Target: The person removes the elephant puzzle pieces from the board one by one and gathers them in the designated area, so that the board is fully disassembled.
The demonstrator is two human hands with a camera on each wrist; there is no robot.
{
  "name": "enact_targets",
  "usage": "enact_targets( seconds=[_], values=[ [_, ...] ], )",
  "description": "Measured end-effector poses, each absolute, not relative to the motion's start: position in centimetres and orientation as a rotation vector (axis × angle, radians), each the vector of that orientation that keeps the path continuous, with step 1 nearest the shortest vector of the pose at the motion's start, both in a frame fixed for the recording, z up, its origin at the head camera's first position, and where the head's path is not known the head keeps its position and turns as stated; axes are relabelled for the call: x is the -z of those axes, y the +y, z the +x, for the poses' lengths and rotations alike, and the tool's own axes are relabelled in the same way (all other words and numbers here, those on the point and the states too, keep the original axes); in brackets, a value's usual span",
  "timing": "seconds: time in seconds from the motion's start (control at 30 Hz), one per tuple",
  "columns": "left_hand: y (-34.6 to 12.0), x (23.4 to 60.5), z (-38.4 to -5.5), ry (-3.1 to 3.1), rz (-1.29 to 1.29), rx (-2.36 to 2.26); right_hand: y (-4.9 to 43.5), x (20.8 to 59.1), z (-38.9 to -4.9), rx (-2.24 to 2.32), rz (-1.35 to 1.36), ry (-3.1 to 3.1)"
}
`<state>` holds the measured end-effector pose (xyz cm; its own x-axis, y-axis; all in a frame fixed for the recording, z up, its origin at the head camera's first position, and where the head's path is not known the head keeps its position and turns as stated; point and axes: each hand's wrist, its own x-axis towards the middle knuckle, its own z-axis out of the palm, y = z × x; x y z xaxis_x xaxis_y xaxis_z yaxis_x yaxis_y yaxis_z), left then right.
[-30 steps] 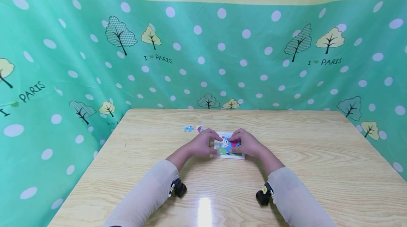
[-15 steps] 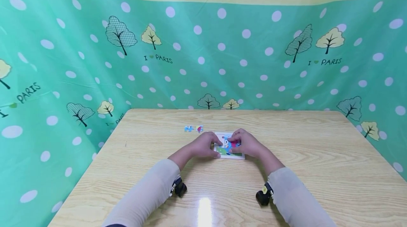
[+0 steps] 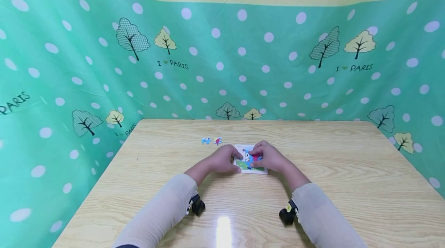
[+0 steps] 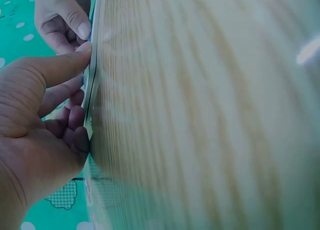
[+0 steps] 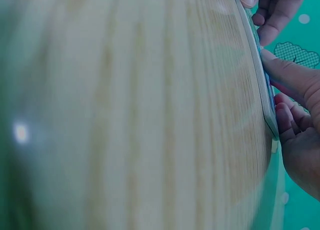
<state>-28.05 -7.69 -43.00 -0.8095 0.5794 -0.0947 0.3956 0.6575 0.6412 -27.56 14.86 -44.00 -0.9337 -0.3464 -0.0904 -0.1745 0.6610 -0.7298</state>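
In the head view a small jigsaw puzzle board (image 3: pixel 259 171) lies flat on the table, with a white rim and a picture of a blue figure on green ground. My left hand (image 3: pixel 224 159) grips its left side, thumb at the front left corner and index finger over the picture. My right hand (image 3: pixel 272 158) reaches over the right side, where thumb and index finger pinch a puzzle piece (image 3: pixel 256 157) with red on it; part of it is covered by the hand. Both wrist views show the board only edge-on, with the left thumb (image 4: pixel 75 57) and right thumb (image 5: pixel 280 64) at its edge.
Two loose puzzle pieces lie behind the left hand: a blue one (image 3: pixel 206 140) and one with red on it (image 3: pixel 218 140). The wooden table (image 3: pixel 156 155) ends at a green dotted curtain (image 3: pixel 222 70) at the back and sides.
My left hand has shifted slightly, its index finger coming down a little toward the board's left side. The right hand, board and loose pieces look the same.
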Motion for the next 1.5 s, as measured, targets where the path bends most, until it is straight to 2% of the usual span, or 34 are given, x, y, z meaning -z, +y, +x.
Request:
enact_targets(
  seconds=[0.33, 0.83, 1.5],
  values=[
    [-7.4, 43.4, -28.2, 2.580, 0.685, -0.966, 14.9, 44.1, -27.7, 1.137, -0.430, 2.643],
    [-8.1, 43.6, -28.1, 2.529, 0.742, -1.152, 15.1, 43.9, -27.6, 1.115, -0.472, 2.653],
    [-9.1, 43.9, -28.1, 2.392, 0.597, -1.400, 15.2, 44.1, -27.6, 1.106, -0.489, 2.653]
  ],
)
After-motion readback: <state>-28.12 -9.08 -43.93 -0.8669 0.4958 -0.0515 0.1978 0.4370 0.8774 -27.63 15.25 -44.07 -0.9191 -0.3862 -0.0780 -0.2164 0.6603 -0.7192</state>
